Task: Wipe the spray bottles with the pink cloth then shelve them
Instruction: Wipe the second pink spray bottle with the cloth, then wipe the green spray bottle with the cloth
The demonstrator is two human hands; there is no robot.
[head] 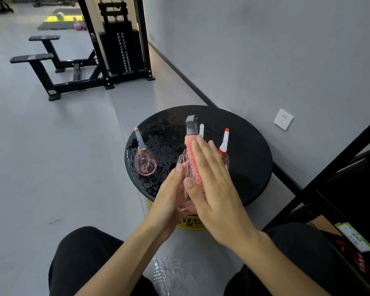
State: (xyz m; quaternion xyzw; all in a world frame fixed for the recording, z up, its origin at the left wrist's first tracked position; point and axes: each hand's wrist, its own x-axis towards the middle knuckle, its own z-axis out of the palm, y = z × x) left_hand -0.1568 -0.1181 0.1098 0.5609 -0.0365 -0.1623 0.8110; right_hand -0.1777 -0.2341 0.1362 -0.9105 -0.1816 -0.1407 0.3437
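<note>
Your left hand [169, 195] is gripping a clear pink spray bottle [185, 167] with a grey trigger head above the round black table [250, 146], while your right hand [214, 189] is pressing the pink cloth [195, 165] flat against its side. Two more spray bottles are standing on the wet tabletop: a round one [145, 162] to the left and an orange-tipped one [224, 144] just behind your right fingers.

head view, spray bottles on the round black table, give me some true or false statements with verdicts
1. The right hand presses the pink ribbed cloth against the grey-nozzled clear pink spray bottle. True.
2. The left hand lies flat on the round black table. False: it holds that bottle.
3. The small round pink bottle stands upright, apart from both hands. True.
4. The table is dry. False: water droplets cover it.
5. The orange-tipped white-nozzled bottle lies on its side. False: it stands upright.
</note>
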